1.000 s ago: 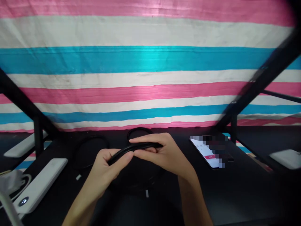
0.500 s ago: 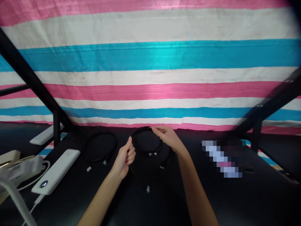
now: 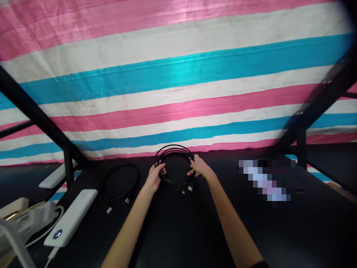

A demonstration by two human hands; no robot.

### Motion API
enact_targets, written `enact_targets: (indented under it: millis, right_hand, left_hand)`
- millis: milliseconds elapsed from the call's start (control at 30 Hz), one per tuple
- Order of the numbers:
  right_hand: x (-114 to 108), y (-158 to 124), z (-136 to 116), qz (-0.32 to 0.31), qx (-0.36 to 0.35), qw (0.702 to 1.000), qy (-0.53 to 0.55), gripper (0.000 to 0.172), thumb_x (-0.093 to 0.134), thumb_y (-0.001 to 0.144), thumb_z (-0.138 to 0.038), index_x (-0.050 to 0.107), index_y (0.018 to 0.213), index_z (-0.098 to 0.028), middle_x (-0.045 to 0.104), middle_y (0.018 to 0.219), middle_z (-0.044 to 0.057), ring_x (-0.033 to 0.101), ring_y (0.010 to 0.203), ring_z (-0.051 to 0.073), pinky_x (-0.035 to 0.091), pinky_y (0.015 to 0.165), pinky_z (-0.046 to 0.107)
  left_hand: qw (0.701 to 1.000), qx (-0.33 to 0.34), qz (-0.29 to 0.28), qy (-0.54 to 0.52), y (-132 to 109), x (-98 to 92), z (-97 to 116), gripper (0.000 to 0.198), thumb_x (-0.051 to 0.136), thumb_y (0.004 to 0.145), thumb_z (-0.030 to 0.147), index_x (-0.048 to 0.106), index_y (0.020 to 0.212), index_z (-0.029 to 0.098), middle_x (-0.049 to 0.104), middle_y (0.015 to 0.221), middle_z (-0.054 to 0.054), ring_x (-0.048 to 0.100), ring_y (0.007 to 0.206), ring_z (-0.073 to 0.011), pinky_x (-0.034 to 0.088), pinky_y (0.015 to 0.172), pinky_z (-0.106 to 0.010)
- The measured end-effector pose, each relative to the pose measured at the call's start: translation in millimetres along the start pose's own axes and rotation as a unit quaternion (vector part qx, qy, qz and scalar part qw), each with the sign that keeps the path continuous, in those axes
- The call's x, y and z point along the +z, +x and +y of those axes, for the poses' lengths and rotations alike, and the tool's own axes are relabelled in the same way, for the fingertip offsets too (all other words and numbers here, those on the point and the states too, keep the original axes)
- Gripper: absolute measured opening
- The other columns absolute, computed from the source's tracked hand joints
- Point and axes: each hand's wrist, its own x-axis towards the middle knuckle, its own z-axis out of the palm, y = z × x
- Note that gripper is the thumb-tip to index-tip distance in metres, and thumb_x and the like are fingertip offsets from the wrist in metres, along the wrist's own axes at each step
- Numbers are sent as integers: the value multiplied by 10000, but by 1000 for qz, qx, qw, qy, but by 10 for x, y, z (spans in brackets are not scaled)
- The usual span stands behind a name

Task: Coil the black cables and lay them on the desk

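A black cable [image 3: 173, 152] is coiled in several loops between my hands, near the back of the dark table. My left hand [image 3: 154, 175] is closed around the left side of the coil. On the opposite side, my right hand [image 3: 201, 168] grips the loops with curled fingers. Pale connector ends [image 3: 190, 188] hang or lie at the front of the coil, below my right hand. To the left, apart from my hands, a second coiled black cable [image 3: 138, 175] rests on the table with its two light plugs [image 3: 109, 210] pointing toward me.
A white power bank [image 3: 74, 214] with a plugged-in lead lies at left, beside a white power strip [image 3: 36, 221]. Another white slab [image 3: 55, 176] sits behind a black frame leg [image 3: 68, 160]. A pixelated object [image 3: 264, 182] is on the right. Striped sheeting [image 3: 178, 70] hangs at the back.
Both hands now hold opposite sides of the coil, and its loops are raised and gathered. The loose end that trailed toward me now sits near the coil. The view has tilted.
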Motion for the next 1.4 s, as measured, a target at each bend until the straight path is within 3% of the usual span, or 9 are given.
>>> enact_targets:
  millis: [133, 267, 433, 767, 967, 1100, 1267, 1333, 1400]
  right_hand:
    - [37, 82, 26, 17, 35, 999, -6, 361, 501, 948, -297, 451, 1277, -158, 593, 1051, 77, 619, 729, 132, 550, 590, 271]
    - [61, 85, -3, 14, 38, 999, -20, 393, 504, 947, -292, 423, 1309, -164, 593, 1066, 84, 627, 738, 139, 559, 595, 277]
    - [22, -1, -31, 9, 10, 998, -60, 379, 533, 930, -257, 449, 1286, -157, 582, 1101, 90, 625, 766, 144, 560, 604, 278]
    - [-47, -72, -36, 59, -40, 985, -154, 286, 588, 894, -269, 563, 1151, -144, 576, 1150, 86, 588, 989, 212, 513, 826, 412]
    - [37, -44, -61, 90, -96, 988, -76, 323, 578, 898, -273, 538, 1194, -149, 544, 1209, 99, 554, 1063, 239, 476, 885, 453]
    - [61, -90, -153, 21, -166, 985, 44, 333, 462, 892, -117, 486, 1223, -134, 606, 1071, 93, 624, 801, 144, 519, 674, 272]
    - [23, -321, -319, -135, -251, 946, 157, 500, 415, 588, -13, 596, 1038, -138, 644, 777, 20, 501, 448, 54, 316, 403, 153]
    - [-17, -415, -373, -183, -273, 925, 188, 529, 408, 487, -38, 628, 957, -141, 626, 693, -2, 455, 407, 50, 253, 378, 159]
    - [-67, -484, -409, -205, -286, 910, 222, 540, 394, 447, -66, 633, 926, -136, 609, 661, -6, 435, 398, 50, 213, 368, 164]
  left_hand:
    - [996, 71, 20, 56, 52, -13, -111, 209, 568, 741, -45, 536, 807, 151, 572, 659, 15, 569, 561, -70, 514, 648, -213]
    - [976, 140, 38, 163, 239, -11, -104, 271, 531, 745, -26, 559, 939, 161, 650, 910, -73, 651, 813, -148, 501, 850, -317]
    - [916, 230, 49, 326, 368, -91, -161, 392, 542, 768, 69, 535, 1154, 130, 517, 1306, -174, 386, 1318, -273, 255, 1111, -423]
    - [802, 268, 31, 532, 423, -269, -344, 553, 504, 792, 169, 426, 1330, 69, 463, 1382, -227, 365, 1338, -305, 279, 1098, -443]
    - [762, 277, 53, 582, 392, -307, -319, 608, 524, 796, 211, 369, 1353, 23, 467, 1347, -282, 398, 1307, -345, 306, 1065, -473]
    - [755, 297, 80, 579, 294, -307, -224, 733, 598, 766, 287, 300, 1393, 51, 418, 1375, -287, 359, 1321, -377, 296, 1052, -521]
    - [780, 327, 109, 522, 206, -224, 56, 807, 662, 715, 328, 299, 1394, 88, 378, 1404, -255, 280, 1361, -376, 244, 1080, -519]
    - [803, 330, 88, 489, 148, -203, 199, 641, 651, 728, 340, 446, 1295, 123, 520, 1287, -200, 415, 1282, -340, 314, 1054, -465]
    - [833, 316, 45, 453, 50, -191, 324, 404, 593, 779, 391, 592, 1093, 137, 667, 961, -128, 606, 1032, -284, 422, 958, -411]
